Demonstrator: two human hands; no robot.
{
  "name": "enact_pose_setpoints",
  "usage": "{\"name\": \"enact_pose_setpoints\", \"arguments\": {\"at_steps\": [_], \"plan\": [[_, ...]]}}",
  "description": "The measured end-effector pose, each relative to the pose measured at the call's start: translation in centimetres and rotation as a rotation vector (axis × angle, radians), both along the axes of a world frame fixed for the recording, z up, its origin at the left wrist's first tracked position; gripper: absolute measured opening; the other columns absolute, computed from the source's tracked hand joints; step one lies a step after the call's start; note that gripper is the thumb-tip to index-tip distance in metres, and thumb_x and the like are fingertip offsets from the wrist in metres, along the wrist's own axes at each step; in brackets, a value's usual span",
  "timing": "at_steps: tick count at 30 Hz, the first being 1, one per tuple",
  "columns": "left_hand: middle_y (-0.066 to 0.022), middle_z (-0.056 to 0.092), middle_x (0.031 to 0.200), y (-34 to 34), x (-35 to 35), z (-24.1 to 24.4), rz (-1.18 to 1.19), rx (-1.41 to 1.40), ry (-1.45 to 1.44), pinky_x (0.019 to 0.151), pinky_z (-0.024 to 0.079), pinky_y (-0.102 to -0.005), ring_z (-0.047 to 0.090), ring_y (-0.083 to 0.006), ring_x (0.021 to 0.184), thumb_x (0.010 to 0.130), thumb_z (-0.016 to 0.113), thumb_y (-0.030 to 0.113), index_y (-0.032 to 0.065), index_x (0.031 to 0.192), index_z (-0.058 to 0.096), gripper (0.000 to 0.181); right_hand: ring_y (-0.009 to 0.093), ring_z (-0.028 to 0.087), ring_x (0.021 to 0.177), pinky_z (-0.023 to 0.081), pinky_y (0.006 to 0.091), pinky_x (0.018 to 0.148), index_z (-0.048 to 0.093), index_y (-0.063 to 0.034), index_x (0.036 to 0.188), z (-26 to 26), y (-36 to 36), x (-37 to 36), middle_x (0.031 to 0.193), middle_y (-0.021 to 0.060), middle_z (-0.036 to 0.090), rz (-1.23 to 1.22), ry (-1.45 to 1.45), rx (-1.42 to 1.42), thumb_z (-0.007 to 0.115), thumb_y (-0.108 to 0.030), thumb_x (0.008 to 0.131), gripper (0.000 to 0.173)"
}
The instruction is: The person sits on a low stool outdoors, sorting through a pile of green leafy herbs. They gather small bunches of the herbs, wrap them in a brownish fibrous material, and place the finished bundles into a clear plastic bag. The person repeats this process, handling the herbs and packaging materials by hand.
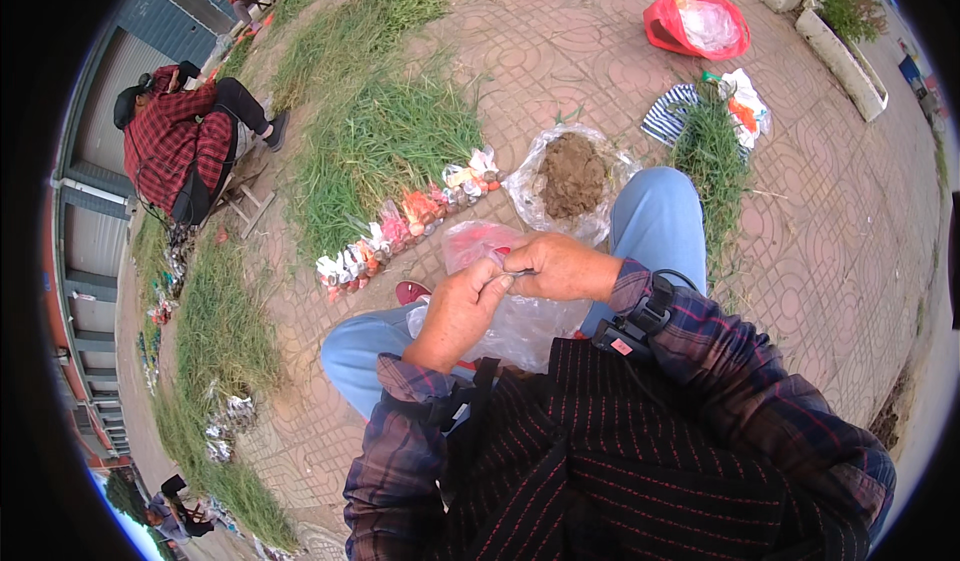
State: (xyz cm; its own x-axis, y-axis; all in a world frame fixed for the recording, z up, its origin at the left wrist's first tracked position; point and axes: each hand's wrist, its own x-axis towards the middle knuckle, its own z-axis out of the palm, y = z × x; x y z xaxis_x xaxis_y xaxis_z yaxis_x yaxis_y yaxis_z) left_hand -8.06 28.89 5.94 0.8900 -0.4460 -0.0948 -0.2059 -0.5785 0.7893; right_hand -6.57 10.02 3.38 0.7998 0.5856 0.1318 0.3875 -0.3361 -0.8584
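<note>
My left hand [461, 309] and my right hand [562, 267] meet above my lap, their fingertips pinching a small dark item between them; what it is I cannot tell. Under them a clear plastic bag [525, 328] lies across my lap, with a pinkish plastic bag [469, 242] just beyond. In front of my right knee a clump of brown mud [572, 174] rests on an opened clear plastic bag [525, 195]. A row of small bundles wrapped in coloured plastic [397, 232] runs along the edge of a heap of cut green grass [390, 148].
A red plastic bag [664, 24] with clear plastic inside stands at the upper right. Nearer lie a striped cloth [669, 114], more grass [709, 141] and a white bag [742, 95]. A person in a checked shirt [176, 133] sits at the left beside a wooden stool [251, 212].
</note>
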Motion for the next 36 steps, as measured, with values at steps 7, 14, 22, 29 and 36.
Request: {"name": "enact_pose_setpoints", "arguments": {"at_steps": [7,14,22,29,36], "plan": [[-0.0197,0.056,0.073,0.0,-0.3,0.3,-0.018,0.076,-0.061,0.06,0.044,-0.041,0.056,-0.0379,0.07,0.085,0.057,0.018,0.0063,0.089,0.055,0.013,0.036,0.056,0.069,0.044,0.0415,0.061,0.056,-0.0054,0.08,0.0,0.2,-0.8,0.072,0.0172,0.056,-0.047,-0.022,-0.013,0.057,-0.015,0.076,0.011],[-0.0101,0.054,0.068,0.1,-0.7,-0.7,0.028,-0.154,0.043,0.06,0.043,-0.0337,0.053,-0.0204,0.064,0.087,0.054,0.014,0.0029,0.087,0.056,0.011,0.04,0.054,0.066,0.042,0.0463,0.056,0.052,-0.0047,0.076,-0.6,1.2,-1.7,0.067,0.0174,0.055,-0.192,-0.178,-0.049,0.056,-0.02,0.077,0.016],[0.0042,0.046,0.07,0.8,-1.9,0.8,0.087,-0.198,0.288,0.059,0.037,-0.0221,0.04,-0.0045,0.067,0.089,0.054,0.011,0.0014,0.084,0.055,0.011,0.039,0.056,0.07,0.043,0.0473,0.061,0.057,-0.004,0.073,-1.9,2.3,-1.7,0.071,0.0183,0.058,-0.265,0.084,-0.02,0.055,-0.02,0.074,0.016],[0.0077,0.048,0.076,1.4,-3.2,1.6,0.138,-0.369,0.353,0.063,0.036,-0.019,0.041,-0.0016,0.071,0.091,0.053,0.011,0.0046,0.086,0.056,0.009,0.037,0.056,0.068,0.044,0.0432,0.062,0.055,-0.0026,0.072,-1.6,2.7,-1.4,0.068,0.0181,0.056,-0.209,0.193,0.064,0.057,-0.015,0.072,0.013],[0.0068,0.05,0.079,1.8,-2.6,1.6,0.175,-0.418,0.36,0.067,0.037,-0.0191,0.042,-0.0022,0.075,0.092,0.052,0.011,0.0049,0.089,0.055,0.008,0.037,0.058,0.074,0.045,0.0416,0.066,0.055,-0.0034,0.088,2.3,2.1,-2.1,0.075,0.0179,0.058,-0.021,0.047,0.364,0.056,-0.013,0.077,0.015]]}}
